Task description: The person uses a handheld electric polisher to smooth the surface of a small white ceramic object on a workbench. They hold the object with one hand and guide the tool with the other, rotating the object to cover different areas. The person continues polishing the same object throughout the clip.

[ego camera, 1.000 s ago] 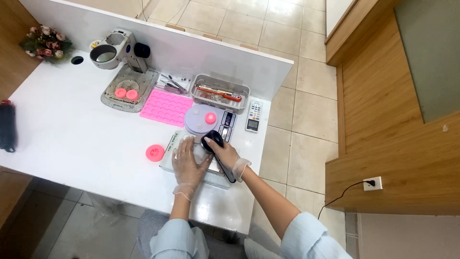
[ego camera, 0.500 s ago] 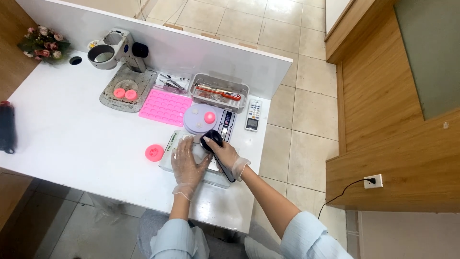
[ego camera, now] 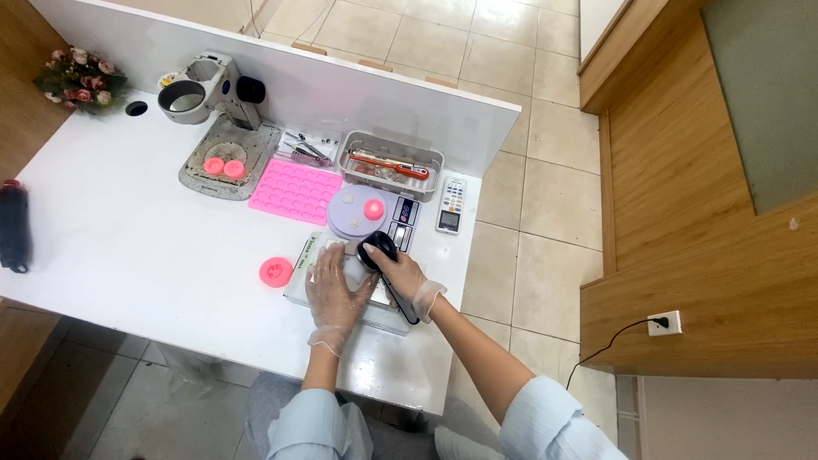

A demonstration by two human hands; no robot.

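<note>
Tool with a black round head and a black handle is in the right hand, near the front right part of the white table. The gloved fingers are closed around the handle, and the head of the tool points down onto a clear tray that lies on the table in front of the person. The left hand, also in a thin glove, lies flat on the same tray with the fingers spread; it presses on something pale there, but what it is I cannot tell. The two hands are just beside each other.

To the left of the tray, a small pink round piece lies apart on the table. Behind the tray there is a round lilac disc with a pink knob on top, and a scale touches its right side. A white remote lies near the right edge. Further back there is a pink mould with many small cavities, and a metal tray with red-handled tools. A microscope stands at the back left on a grey base, where two pink discs lie. Flowers are in the far left corner, and a black thing lies at the left edge.
</note>
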